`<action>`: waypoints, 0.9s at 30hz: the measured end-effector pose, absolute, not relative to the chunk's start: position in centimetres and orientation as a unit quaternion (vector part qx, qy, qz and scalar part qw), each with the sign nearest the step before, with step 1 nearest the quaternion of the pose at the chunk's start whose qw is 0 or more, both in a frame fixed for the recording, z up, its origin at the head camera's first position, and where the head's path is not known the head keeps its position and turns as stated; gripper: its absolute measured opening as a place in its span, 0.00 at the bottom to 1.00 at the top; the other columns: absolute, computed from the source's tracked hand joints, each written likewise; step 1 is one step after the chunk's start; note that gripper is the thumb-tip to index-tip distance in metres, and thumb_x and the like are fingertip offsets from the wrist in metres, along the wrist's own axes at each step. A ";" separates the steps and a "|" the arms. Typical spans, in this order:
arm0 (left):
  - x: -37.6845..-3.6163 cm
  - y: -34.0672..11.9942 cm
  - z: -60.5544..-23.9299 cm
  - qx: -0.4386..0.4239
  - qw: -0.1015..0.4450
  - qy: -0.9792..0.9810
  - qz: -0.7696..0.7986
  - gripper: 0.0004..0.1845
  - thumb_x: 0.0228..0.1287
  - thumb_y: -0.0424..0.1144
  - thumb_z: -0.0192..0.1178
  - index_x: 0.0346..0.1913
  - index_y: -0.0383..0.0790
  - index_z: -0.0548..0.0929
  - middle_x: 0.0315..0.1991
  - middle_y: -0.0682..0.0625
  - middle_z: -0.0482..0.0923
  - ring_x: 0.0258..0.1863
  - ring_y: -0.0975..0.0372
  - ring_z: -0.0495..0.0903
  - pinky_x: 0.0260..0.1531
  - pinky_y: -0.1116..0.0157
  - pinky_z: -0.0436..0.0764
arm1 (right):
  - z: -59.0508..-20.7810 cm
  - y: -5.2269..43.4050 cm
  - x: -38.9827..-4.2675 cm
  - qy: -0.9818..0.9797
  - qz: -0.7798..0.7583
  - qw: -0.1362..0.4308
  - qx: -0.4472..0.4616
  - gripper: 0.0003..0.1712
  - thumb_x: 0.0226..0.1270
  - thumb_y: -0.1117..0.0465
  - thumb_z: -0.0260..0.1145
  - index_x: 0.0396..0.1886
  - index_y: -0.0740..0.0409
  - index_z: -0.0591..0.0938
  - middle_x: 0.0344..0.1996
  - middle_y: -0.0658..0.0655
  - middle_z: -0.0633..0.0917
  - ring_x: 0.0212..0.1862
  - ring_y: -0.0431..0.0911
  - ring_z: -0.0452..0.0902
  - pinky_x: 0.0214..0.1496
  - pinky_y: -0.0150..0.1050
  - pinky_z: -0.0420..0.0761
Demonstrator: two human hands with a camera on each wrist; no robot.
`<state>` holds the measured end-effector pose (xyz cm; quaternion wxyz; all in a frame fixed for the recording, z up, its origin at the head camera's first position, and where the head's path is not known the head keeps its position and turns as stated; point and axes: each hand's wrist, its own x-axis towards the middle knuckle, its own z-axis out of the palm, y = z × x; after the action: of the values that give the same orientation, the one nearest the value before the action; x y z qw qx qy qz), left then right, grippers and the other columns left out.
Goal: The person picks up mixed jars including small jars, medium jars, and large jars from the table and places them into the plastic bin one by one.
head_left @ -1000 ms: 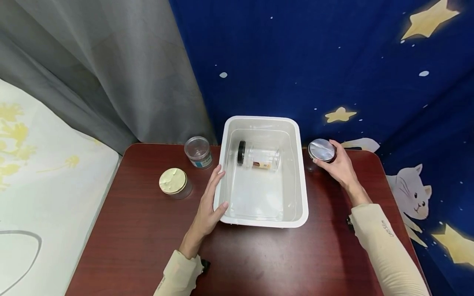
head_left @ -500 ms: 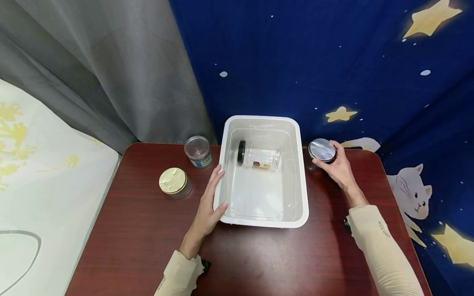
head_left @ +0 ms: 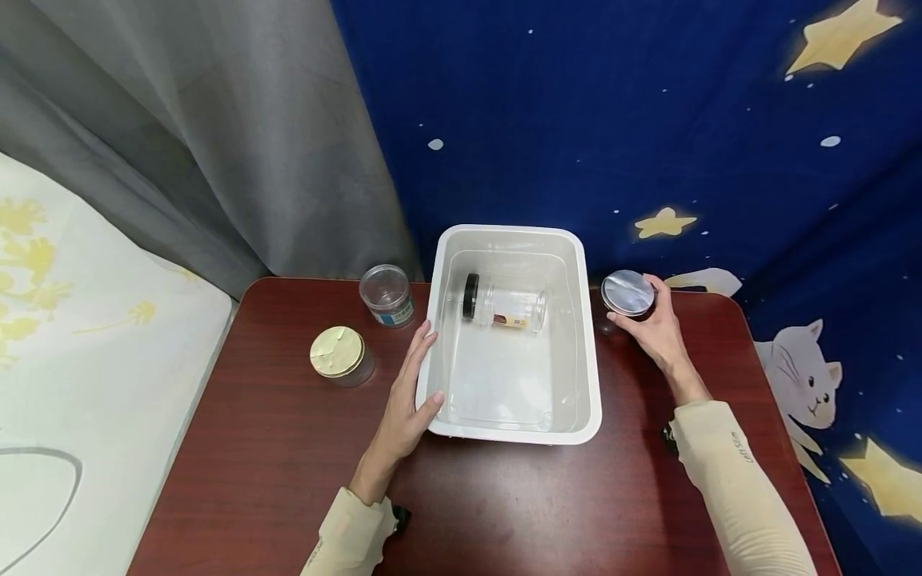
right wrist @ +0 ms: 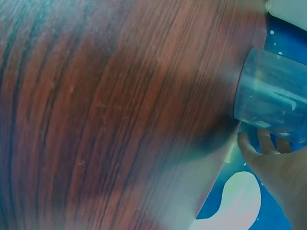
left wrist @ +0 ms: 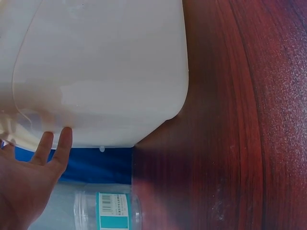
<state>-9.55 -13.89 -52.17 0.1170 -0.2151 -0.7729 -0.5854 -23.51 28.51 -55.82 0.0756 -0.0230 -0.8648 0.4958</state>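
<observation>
A person's right hand (head_left: 659, 330) grips a clear plastic jar with a silver lid (head_left: 627, 293), standing on the dark red wooden worktop (head_left: 274, 448) just right of a white rectangular plastic tub (head_left: 587, 360). The left hand (head_left: 406, 400) rests flat, fingers straight, against the tub's left wall. A black-lidded clear jar (head_left: 504, 304) lies inside.

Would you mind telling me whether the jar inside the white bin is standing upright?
No, the black-lidded jar lies on its side on the floor of the white bin, its lid pointing left.
</observation>
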 end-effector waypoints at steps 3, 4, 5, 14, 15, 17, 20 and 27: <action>-9.5 -13.9 -52.2 -0.210 0.117 -0.775 -0.584 0.40 0.69 0.57 0.53 0.77 0.41 0.58 0.79 0.47 0.48 0.77 0.49 0.49 0.72 0.57 0.50 | -55.8 28.4 -23.5 -0.864 0.497 0.078 -0.023 0.55 0.50 0.58 0.81 0.74 0.48 0.59 0.68 0.63 0.70 0.63 0.56 0.67 0.64 0.52 0.61; -9.6 -13.9 -52.2 -0.208 0.117 -0.776 -0.584 0.40 0.69 0.58 0.52 0.77 0.41 0.58 0.79 0.47 0.48 0.77 0.50 0.49 0.72 0.56 0.50 | -55.8 28.4 -23.5 -0.864 0.496 0.079 -0.023 0.55 0.50 0.58 0.81 0.74 0.48 0.60 0.68 0.63 0.70 0.63 0.56 0.67 0.64 0.52 0.61; -9.6 -13.9 -52.2 -0.207 0.116 -0.776 -0.584 0.40 0.69 0.59 0.52 0.77 0.42 0.58 0.79 0.47 0.48 0.77 0.50 0.49 0.72 0.56 0.50 | -55.8 28.4 -23.5 -0.865 0.496 0.080 -0.023 0.54 0.50 0.58 0.81 0.74 0.47 0.60 0.68 0.63 0.70 0.63 0.56 0.67 0.64 0.52 0.61; -9.6 -13.9 -52.2 -0.209 0.115 -0.775 -0.586 0.38 0.65 0.43 0.56 0.77 0.42 0.59 0.79 0.47 0.48 0.77 0.50 0.50 0.72 0.55 0.51 | -55.8 28.4 -23.3 -0.869 0.485 0.093 -0.021 0.54 0.49 0.59 0.81 0.73 0.48 0.61 0.68 0.61 0.71 0.63 0.56 0.68 0.63 0.51 0.63; -9.6 -13.9 -52.2 -0.209 0.116 -0.774 -0.586 0.38 0.63 0.42 0.56 0.77 0.42 0.59 0.79 0.47 0.48 0.77 0.50 0.50 0.72 0.55 0.51 | -55.8 28.4 -23.3 -0.869 0.485 0.094 -0.020 0.54 0.49 0.60 0.81 0.73 0.49 0.61 0.68 0.61 0.71 0.63 0.56 0.68 0.63 0.51 0.63; -9.6 -13.9 -52.2 -0.210 0.117 -0.774 -0.586 0.39 0.61 0.39 0.56 0.77 0.41 0.59 0.79 0.47 0.48 0.77 0.49 0.50 0.72 0.55 0.51 | -55.8 28.3 -23.4 -0.869 0.484 0.098 -0.020 0.53 0.49 0.60 0.81 0.73 0.48 0.61 0.68 0.61 0.71 0.63 0.56 0.68 0.63 0.50 0.63; -9.6 -13.9 -52.3 -0.211 0.118 -0.774 -0.586 0.39 0.61 0.39 0.56 0.77 0.41 0.59 0.79 0.46 0.48 0.77 0.49 0.50 0.72 0.56 0.51 | -55.8 28.3 -23.4 -0.864 0.493 0.103 -0.017 0.53 0.49 0.62 0.80 0.73 0.49 0.62 0.68 0.60 0.71 0.63 0.54 0.68 0.64 0.46 0.63; -9.6 -13.9 -52.2 -0.214 0.119 -0.772 -0.586 0.39 0.61 0.38 0.56 0.76 0.38 0.59 0.79 0.46 0.48 0.77 0.49 0.50 0.72 0.56 0.51 | -55.5 28.3 -23.4 -0.846 0.522 0.112 -0.005 0.55 0.46 0.68 0.81 0.73 0.53 0.62 0.67 0.60 0.70 0.63 0.52 0.67 0.65 0.41 0.61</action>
<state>-9.61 -13.87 -52.18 0.1192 -0.2137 -0.7723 -0.5862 -23.41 28.30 -55.54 0.1117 -0.0052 -0.8456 0.5220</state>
